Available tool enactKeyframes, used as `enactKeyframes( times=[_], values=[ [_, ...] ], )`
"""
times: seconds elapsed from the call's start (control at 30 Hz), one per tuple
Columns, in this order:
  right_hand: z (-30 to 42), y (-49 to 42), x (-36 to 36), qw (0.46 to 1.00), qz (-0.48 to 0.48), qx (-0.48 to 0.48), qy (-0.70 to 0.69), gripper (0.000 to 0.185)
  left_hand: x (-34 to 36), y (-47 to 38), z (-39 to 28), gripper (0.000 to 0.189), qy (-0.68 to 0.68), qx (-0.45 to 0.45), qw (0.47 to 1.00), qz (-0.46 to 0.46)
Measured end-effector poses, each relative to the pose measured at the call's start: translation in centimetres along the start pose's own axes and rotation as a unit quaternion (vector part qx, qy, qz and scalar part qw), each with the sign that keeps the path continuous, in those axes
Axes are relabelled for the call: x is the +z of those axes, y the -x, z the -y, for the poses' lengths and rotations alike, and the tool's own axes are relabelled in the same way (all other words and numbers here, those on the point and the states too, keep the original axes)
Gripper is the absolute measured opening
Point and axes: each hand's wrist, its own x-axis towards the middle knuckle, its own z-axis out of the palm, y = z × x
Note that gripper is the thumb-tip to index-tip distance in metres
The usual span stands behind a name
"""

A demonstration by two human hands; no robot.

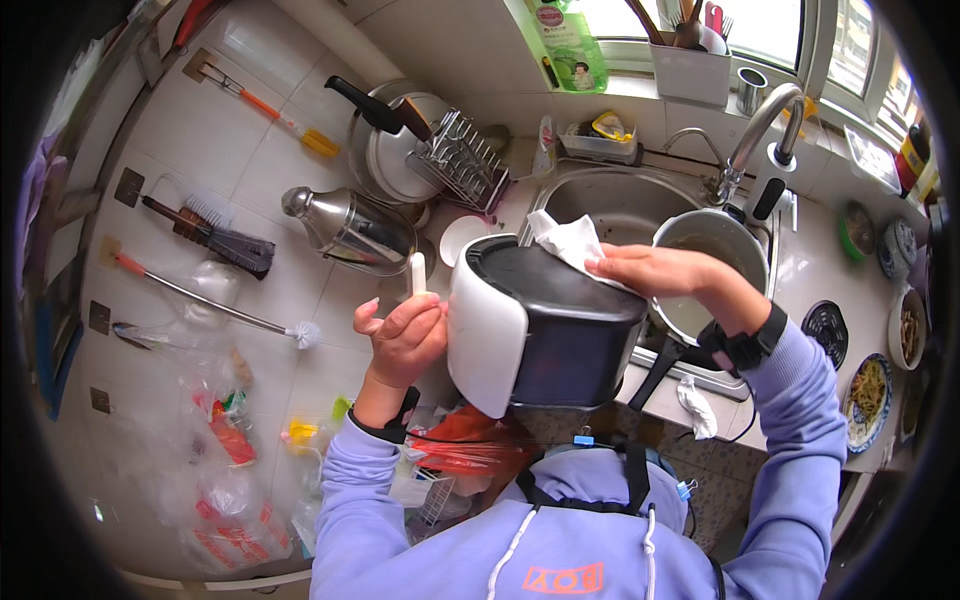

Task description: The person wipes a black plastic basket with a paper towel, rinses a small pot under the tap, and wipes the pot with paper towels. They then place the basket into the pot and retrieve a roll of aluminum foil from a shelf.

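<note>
An air fryer basket (577,337), black with a white front panel, is held up in front of the sink, turned so that its dark bottom or side shows. My left hand (409,330) is closed around its white handle (418,274), whose end stands above the fingers. My right hand (652,270) presses a white cloth or paper towel (574,240) against the basket's black surface. Behind lies the steel sink basin (622,187). A pot with a long black handle (712,232) sits at the sink's right part, partly behind my right forearm.
A steel faucet (750,142) arches over the sink. Left of it stand a wire rack (465,165), pot lids (405,150) and a steel jug (360,229). On the right counter are a black perforated tray (825,330) and a plate of food (868,397). A crumpled white cloth (697,409) lies at the counter edge.
</note>
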Motion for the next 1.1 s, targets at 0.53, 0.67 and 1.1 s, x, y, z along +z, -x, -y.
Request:
enactKeyframes(
  times=[0.53, 0.67, 1.1],
  values=[
    [0.1, 2.6, 4.4, 0.842, -0.281, -0.433, 0.156, 0.04, 2.6, -0.8, -1.7, 0.02, 0.243, -0.212, 0.946, 0.019],
    [0.4, 3.6, 3.1, 0.833, -0.238, -0.421, 0.268, 0.044, 2.8, -0.2, -2.2, 0.03, 0.339, -0.281, 0.897, 0.035],
    [-4.7, -1.9, 7.7, 0.817, -0.45, -0.358, 0.044, 0.054, 5.0, 1.0, -5.0, 0.034, 0.688, -0.567, 0.449, 0.049]
  ],
)
